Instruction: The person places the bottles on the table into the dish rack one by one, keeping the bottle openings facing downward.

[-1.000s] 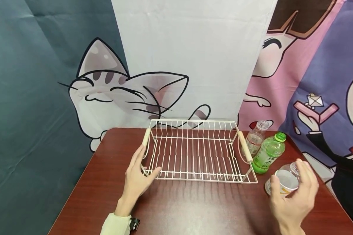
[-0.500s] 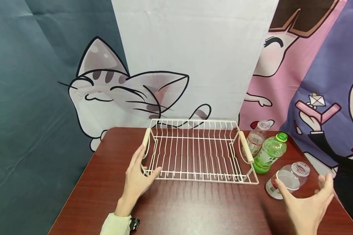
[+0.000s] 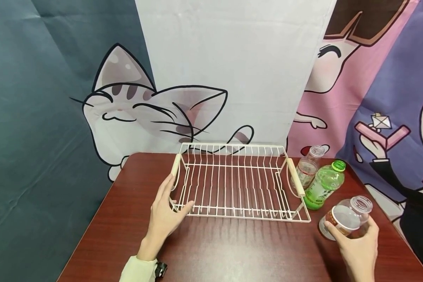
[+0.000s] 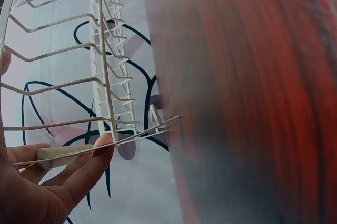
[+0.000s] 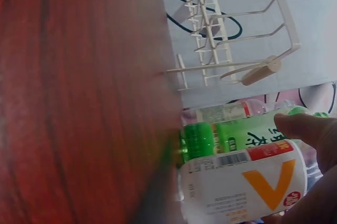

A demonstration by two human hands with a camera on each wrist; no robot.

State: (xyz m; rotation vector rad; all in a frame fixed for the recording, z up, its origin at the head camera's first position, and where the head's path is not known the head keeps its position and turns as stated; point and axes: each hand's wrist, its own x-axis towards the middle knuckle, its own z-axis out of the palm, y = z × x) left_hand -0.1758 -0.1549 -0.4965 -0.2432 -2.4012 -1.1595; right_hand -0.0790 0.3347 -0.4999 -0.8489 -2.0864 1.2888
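A cream wire dish rack [image 3: 232,184] with pale wooden handles stands on the table. At its left end my left hand [image 3: 163,217] touches the frame, fingers mostly straight and thumb spread toward the front rail; in the left wrist view the fingers [image 4: 84,174] lie by the handle and wire corner. On the right my right hand [image 3: 361,244] reaches round a clear wide-mouthed plastic jar [image 3: 343,219], thumb on the near side, fingers partly hidden behind it. The jar has no lid and stands on the table. Its white label [image 5: 242,182] bears an orange V.
A green-tinted plastic bottle [image 3: 324,186] without a cap and a clear bottle [image 3: 307,168] stand between the jar and the rack's right handle. The brown table [image 3: 246,250] extends in front of the rack. A cartoon-printed cloth [image 3: 232,58] hangs behind.
My right hand moves right past the jar, spreading wide, then comes back in and closes round it. The left hand stays at the rack.
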